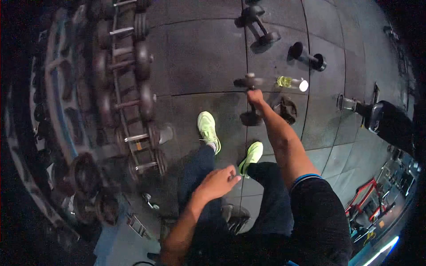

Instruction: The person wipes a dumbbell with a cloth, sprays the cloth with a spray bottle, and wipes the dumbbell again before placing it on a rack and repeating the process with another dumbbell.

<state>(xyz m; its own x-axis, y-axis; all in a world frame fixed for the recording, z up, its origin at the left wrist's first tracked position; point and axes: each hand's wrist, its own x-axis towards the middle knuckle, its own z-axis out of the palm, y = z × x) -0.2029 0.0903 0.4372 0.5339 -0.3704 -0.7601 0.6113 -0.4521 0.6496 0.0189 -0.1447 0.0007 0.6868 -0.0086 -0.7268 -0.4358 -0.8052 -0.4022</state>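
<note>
1. Dark rubber floor tiles [202, 57] spread beneath us, and we take the bottle [290, 83], with its white top and yellow-green band, as our landmark.
2. Our right hand [254, 96] is closed around the handle of a dumbbell [251, 118], just left of the bottle. One of its ends is blurred, and we cannot tell whether it touches the floor.
3. Our left hand [217, 182] is loosely open with bent fingers, over our legs, well to the left of the bottle and nearer our body.
4. Beyond the bottle we see two more weights lying on the floor: a larger one [261, 27] farther off to its left, and a smaller one [307, 56] near it, slightly right.
5. Just on our side of the bottle lies a dark, crumpled item [287, 111].
6. Our pale yellow-green shoes [207, 126] stand left of the bottle; well past them, farther left, runs a loaded weight rack [123, 64].
</note>
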